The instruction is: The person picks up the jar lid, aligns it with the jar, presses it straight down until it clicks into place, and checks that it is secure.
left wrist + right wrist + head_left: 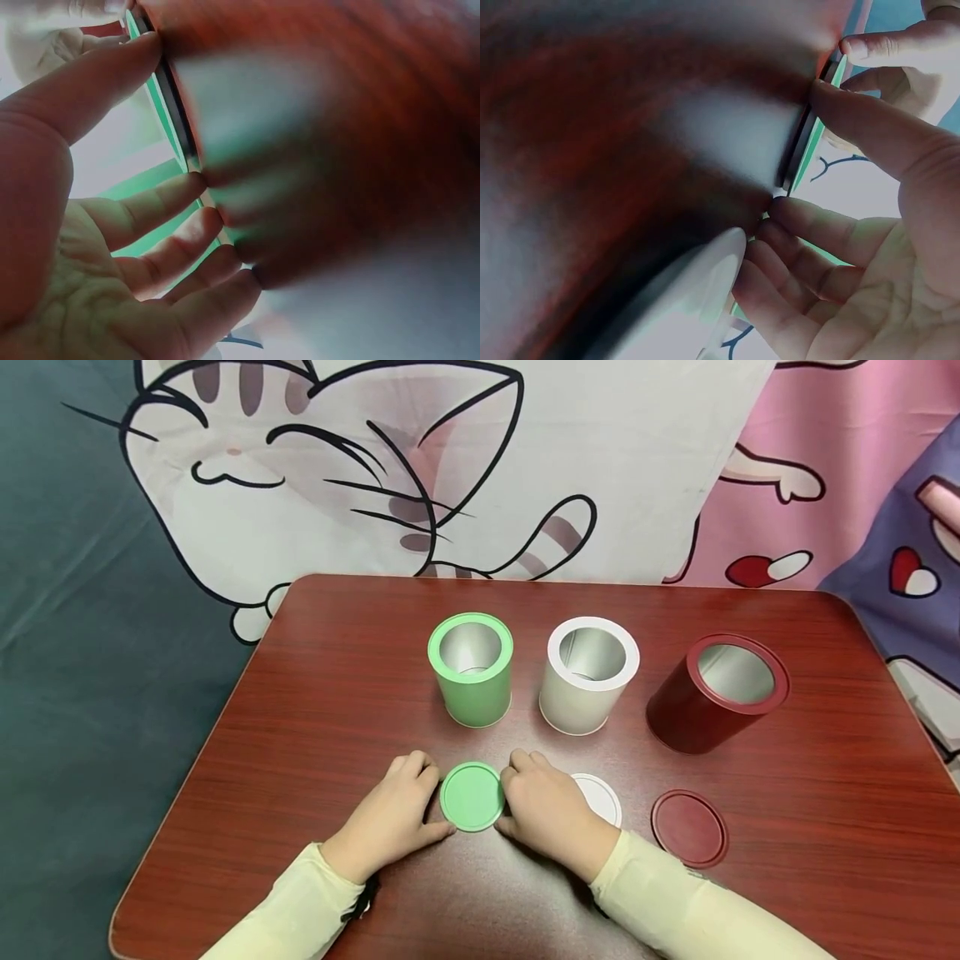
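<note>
Currently L hand [390, 818] & R hand [551, 810] — both part-open, thumbs apart from fingers — flank green lid [472, 797] on counter [315, 693], w/ neither curled round it.

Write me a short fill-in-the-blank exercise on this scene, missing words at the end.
1. The left hand and the right hand are on either side of the flat round ____ lid.
2. The cylindrical ____ can stands between the cylindrical green can and the cylindrical dark red can.
3. Counting the flat round dark red lid, ____ lids show on the wood-grained reddish-brown table.

Missing words: green; white; three.
</note>
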The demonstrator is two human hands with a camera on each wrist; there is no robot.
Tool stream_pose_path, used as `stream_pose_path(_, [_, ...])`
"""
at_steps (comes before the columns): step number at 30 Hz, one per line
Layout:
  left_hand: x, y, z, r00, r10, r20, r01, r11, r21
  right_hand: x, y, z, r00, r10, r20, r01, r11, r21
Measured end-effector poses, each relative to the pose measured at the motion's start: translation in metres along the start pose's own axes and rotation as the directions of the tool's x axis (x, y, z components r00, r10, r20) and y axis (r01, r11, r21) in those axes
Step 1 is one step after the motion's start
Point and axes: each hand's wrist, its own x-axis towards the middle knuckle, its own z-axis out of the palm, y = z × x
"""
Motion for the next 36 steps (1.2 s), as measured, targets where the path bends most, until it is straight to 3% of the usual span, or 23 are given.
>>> stream_pose_path(15, [0.0,0.001,-0.001,1.0,-0.022,0.009,0.023,0.999,-0.043,-0.001,0.001,-0.001,1.0,0.007,-0.003,-0.007,1.0,0.003])
stream_pose_path(31, [0.0,-0.005,-0.006,0.999,-0.036,0.006,0.036,0.978,-0.203,-0.006,0.015,-0.007,0.998,0.06,0.008,-0.06,0.975,0.214])
stream_pose_path(36, [-0.001,-0.004,-0.005,0.999,-0.032,-0.022,0.026,0.969,-0.244,-0.009,0.018,-0.011,0.998,0.059,-0.012,-0.054,0.965,0.255])
